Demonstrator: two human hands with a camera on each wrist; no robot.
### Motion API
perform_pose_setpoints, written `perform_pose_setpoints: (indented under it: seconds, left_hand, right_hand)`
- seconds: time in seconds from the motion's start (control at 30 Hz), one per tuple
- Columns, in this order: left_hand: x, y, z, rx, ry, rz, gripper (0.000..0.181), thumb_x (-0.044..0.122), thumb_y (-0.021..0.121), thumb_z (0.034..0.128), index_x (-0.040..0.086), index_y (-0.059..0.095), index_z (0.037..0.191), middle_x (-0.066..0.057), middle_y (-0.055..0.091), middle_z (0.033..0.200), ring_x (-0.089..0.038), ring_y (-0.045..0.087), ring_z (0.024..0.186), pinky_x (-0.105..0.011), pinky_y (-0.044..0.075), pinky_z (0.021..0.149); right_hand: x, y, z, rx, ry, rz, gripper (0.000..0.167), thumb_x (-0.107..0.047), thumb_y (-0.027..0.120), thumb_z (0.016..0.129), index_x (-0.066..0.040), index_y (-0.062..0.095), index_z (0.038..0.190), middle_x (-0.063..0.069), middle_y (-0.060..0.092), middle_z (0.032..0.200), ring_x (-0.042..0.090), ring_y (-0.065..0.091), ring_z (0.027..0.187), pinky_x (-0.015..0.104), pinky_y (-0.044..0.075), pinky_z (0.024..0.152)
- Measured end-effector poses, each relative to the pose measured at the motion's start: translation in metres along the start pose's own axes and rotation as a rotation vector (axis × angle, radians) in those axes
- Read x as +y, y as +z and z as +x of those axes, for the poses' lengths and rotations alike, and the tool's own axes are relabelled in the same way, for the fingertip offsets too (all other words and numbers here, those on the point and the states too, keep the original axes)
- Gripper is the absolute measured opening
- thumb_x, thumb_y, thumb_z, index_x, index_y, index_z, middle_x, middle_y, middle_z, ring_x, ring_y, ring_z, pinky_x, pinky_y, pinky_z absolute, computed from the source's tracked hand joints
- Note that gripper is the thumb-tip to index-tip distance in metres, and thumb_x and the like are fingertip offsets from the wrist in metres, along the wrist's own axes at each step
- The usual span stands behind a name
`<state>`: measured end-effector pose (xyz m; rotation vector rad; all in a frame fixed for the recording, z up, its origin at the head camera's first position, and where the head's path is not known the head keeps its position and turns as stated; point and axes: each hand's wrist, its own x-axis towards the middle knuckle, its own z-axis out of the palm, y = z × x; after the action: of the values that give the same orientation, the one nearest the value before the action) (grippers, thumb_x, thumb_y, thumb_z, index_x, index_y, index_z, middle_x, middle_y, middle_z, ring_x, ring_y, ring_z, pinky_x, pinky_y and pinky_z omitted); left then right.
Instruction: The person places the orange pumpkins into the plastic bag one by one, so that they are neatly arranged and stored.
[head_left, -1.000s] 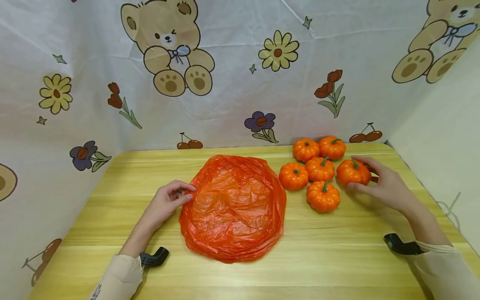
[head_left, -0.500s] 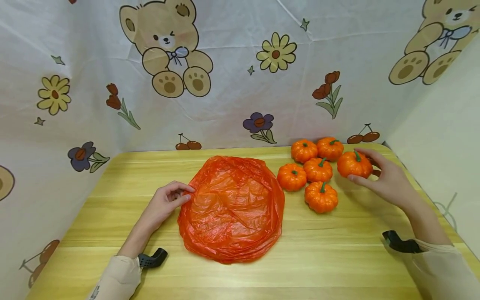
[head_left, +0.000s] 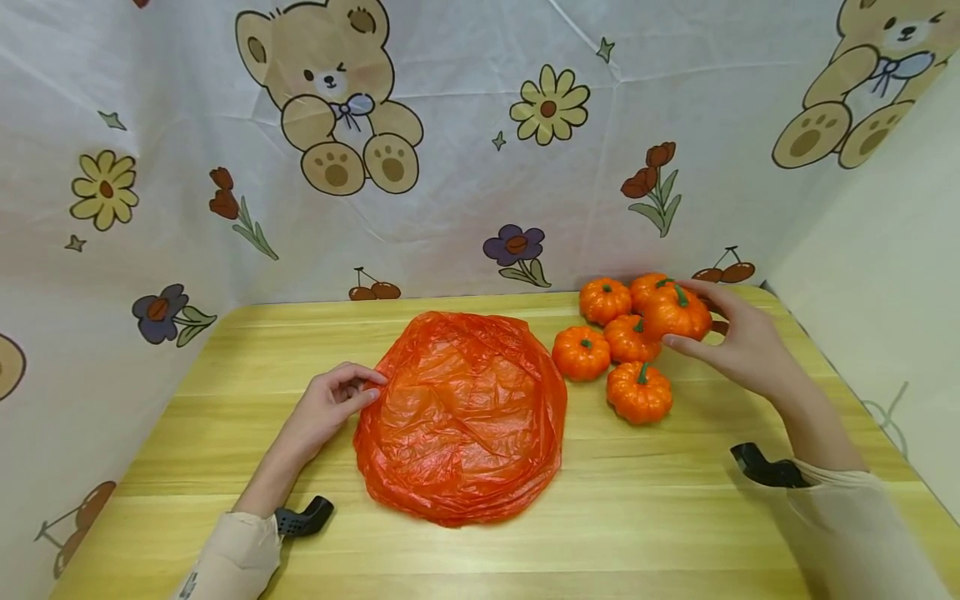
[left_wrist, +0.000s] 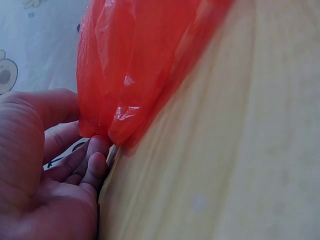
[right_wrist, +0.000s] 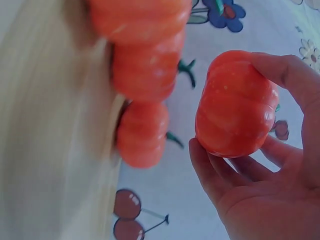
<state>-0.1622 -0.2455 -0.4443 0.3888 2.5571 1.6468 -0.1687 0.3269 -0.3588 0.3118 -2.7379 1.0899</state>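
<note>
A thin red-orange plastic bag (head_left: 461, 417) lies opened out in a round shape on the wooden table. At its left edge my left hand (head_left: 326, 408) has thumb and fingers bent against the rim; the left wrist view shows the bag's edge (left_wrist: 125, 85) at the fingers, partly hiding them. My right hand (head_left: 750, 350) holds a small orange toy pumpkin (head_left: 677, 315) with a green stem, gripped from its right side between thumb and fingers. This pumpkin is raised off the table, apart from the pumpkins (right_wrist: 142, 135) behind it in the right wrist view.
Several similar pumpkins (head_left: 581, 353) cluster on the table (head_left: 600, 517) to the right of the bag. A white cloth (head_left: 450, 167) printed with bears and flowers hangs behind the table's back edge. A pale wall (head_left: 885, 275) stands on the right.
My right hand has lifted the pumpkin off the table and carried it leftward, over the rear of the cluster. The left hand stays at the bag's edge.
</note>
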Motion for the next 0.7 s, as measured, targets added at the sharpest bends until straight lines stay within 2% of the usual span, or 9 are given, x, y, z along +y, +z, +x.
perform_pose_setpoints:
  seconds: [0.07,0.13,0.23,0.3,0.37,0.47,0.57,0.7]
  left_hand:
    - [0.0,0.0,0.0,0.0,0.0,0.005,0.019,0.02,0.074,0.101,0.01,0.076,0.117,-0.011,0.066,0.107,-0.019,0.053,0.084,-0.023,0.045,0.07]
    - [0.0,0.0,0.0,0.001,-0.002,0.01,0.018,0.02,0.073,0.1012,0.011,0.076,0.117,-0.011,0.067,0.109,-0.018,0.052,0.083,-0.023,0.045,0.07]
    - [0.0,0.0,0.001,0.003,-0.002,0.013,0.018,0.02,0.073,0.1014,0.011,0.076,0.117,-0.012,0.068,0.112,-0.019,0.051,0.083,-0.023,0.044,0.069]
    - [0.001,0.0,0.001,0.003,-0.003,0.009,0.018,0.02,0.073,0.1015,0.01,0.076,0.117,-0.012,0.068,0.114,-0.018,0.051,0.082,-0.023,0.044,0.069]
    - [0.001,0.0,0.0,0.002,-0.005,0.003,0.019,0.02,0.073,0.1015,0.01,0.076,0.117,-0.013,0.069,0.114,-0.018,0.052,0.083,-0.023,0.044,0.07]
    - [0.001,0.0,0.0,0.001,-0.008,-0.001,0.02,0.02,0.073,0.1015,0.009,0.076,0.118,-0.013,0.068,0.114,-0.018,0.053,0.083,-0.023,0.045,0.071]
    - [0.001,0.0,0.0,0.001,-0.011,0.0,0.021,0.021,0.073,0.1015,0.009,0.076,0.118,-0.013,0.068,0.114,-0.018,0.053,0.084,-0.023,0.045,0.071]
    - [0.002,0.0,0.0,-0.002,-0.012,0.0,0.02,0.021,0.073,0.1014,0.009,0.076,0.118,-0.013,0.069,0.116,-0.018,0.053,0.084,-0.023,0.045,0.071]
  right_hand:
    - [-0.008,0.003,0.003,-0.011,-0.008,0.002,0.077,-0.026,0.086,0.09,-0.015,0.049,0.157,0.013,0.053,0.155,0.025,0.057,0.126,-0.004,0.035,0.088]
    - [-0.015,0.007,0.007,-0.02,-0.019,0.007,0.076,-0.027,0.086,0.09,-0.016,0.049,0.157,0.012,0.055,0.153,0.031,0.058,0.127,-0.002,0.036,0.09]
    - [-0.026,0.013,0.012,-0.031,-0.029,0.01,0.075,-0.028,0.085,0.091,-0.018,0.05,0.156,0.01,0.057,0.151,0.031,0.059,0.128,0.009,0.046,0.098]
    - [-0.033,0.018,0.016,-0.039,-0.031,0.017,0.074,-0.029,0.085,0.091,-0.019,0.05,0.156,0.009,0.058,0.15,0.03,0.06,0.128,0.021,0.049,0.103]
    - [-0.041,0.024,0.019,-0.052,-0.036,0.028,0.074,-0.03,0.085,0.092,-0.02,0.05,0.156,0.008,0.057,0.15,0.031,0.06,0.128,0.037,0.049,0.107]
    - [-0.052,0.032,0.024,-0.072,-0.05,0.063,0.073,-0.029,0.085,0.091,-0.02,0.051,0.155,0.008,0.057,0.149,0.034,0.059,0.129,0.048,0.046,0.108]
    - [-0.062,0.04,0.029,-0.084,-0.065,0.102,0.072,-0.028,0.086,0.09,-0.019,0.052,0.153,0.008,0.057,0.149,0.035,0.06,0.13,0.056,0.046,0.11]
    - [-0.073,0.051,0.034,-0.094,-0.077,0.109,0.073,-0.03,0.086,0.09,-0.019,0.052,0.153,0.006,0.057,0.15,0.035,0.06,0.132,0.058,0.047,0.111]
